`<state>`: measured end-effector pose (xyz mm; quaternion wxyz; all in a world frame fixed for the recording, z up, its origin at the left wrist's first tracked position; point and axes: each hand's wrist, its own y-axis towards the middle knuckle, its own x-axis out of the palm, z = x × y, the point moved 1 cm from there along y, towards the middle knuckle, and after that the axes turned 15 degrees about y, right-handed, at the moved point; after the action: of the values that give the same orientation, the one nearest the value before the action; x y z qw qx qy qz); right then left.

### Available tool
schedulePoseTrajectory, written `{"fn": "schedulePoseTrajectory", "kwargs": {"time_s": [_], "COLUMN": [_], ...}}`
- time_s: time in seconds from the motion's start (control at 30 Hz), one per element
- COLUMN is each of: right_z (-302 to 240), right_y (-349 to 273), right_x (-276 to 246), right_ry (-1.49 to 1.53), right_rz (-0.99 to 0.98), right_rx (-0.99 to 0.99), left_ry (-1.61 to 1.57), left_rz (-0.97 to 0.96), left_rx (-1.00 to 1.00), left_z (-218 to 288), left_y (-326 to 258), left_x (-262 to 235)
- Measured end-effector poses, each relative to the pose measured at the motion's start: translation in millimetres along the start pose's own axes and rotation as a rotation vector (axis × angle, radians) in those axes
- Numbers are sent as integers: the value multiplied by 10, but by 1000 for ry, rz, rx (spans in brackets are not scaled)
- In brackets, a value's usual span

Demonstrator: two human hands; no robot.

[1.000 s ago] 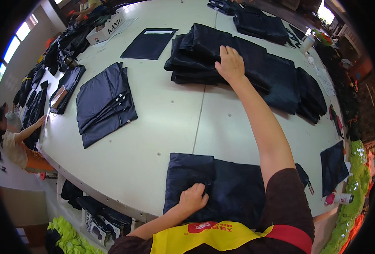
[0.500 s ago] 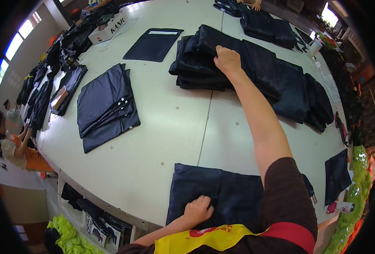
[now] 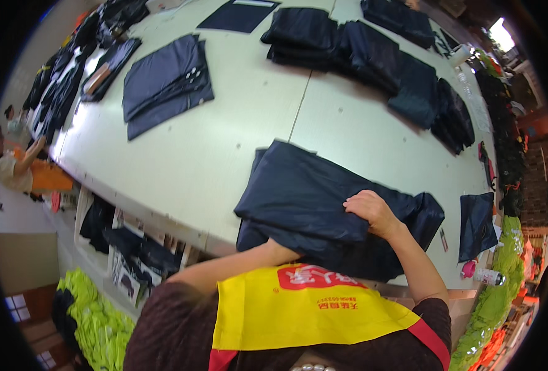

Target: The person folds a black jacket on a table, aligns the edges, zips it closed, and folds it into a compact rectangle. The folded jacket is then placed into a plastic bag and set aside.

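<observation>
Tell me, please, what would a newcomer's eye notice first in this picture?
Probably the bright yellow apron at the bottom centre. Just above it, the right hand touches folded dark navy fabric on the pale table. At the lower left, a lime-green fabric heap also stands out.

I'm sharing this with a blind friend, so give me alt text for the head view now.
A person's right hand touches folded dark fabric on a pale table, while the left forearm runs under the fabric's near edge, hiding the left hand. More dark folded stacks lie farther back.
</observation>
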<state>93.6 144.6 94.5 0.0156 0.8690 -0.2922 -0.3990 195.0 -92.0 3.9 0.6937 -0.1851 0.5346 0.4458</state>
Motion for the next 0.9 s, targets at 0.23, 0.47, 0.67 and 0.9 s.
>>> {"fn": "schedulePoseTrajectory", "kwargs": {"time_s": [0.23,0.47,0.67,0.9], "right_z": [-63,-269,-209,-267], "right_y": [-361,-315,-464,-1169], "right_x": [247,211,242,-391], "right_ry": [1,18,-127,-530], "right_rz": [100,-47,-65,606], "right_rx": [11,-105,12,925], "left_ry": [-465,-751,185,449], "left_rz": [-500,-540,44,-141], "left_rx": [-11,31,274,227], "left_z": [131,266,167,-78], "left_y": [-262,-518,125,180], "left_x": [-420,-878,-1099,-392]}}
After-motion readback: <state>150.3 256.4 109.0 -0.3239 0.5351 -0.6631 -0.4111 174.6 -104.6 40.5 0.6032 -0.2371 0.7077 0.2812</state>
